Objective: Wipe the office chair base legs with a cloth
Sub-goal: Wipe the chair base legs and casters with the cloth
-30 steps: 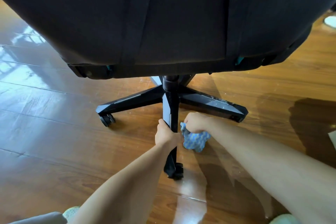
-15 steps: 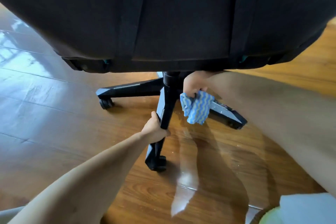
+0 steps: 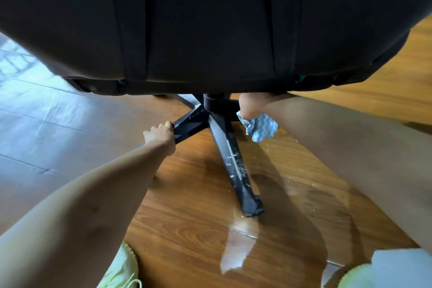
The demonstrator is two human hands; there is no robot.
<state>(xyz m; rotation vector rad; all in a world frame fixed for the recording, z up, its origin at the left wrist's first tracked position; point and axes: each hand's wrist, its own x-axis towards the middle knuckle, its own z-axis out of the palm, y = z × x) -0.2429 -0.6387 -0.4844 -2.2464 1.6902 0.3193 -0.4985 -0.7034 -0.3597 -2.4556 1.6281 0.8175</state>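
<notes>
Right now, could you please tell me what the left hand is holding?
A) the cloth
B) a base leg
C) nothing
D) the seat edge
B: the left hand curls round a black base leg, while the cloth is in the right hand.

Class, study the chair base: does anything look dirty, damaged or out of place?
Yes. The near leg carries whitish streaks and specks along its top, unlike the plain black left leg. The cloth, held by the right hand, hangs near the hub, off those marks.
</notes>
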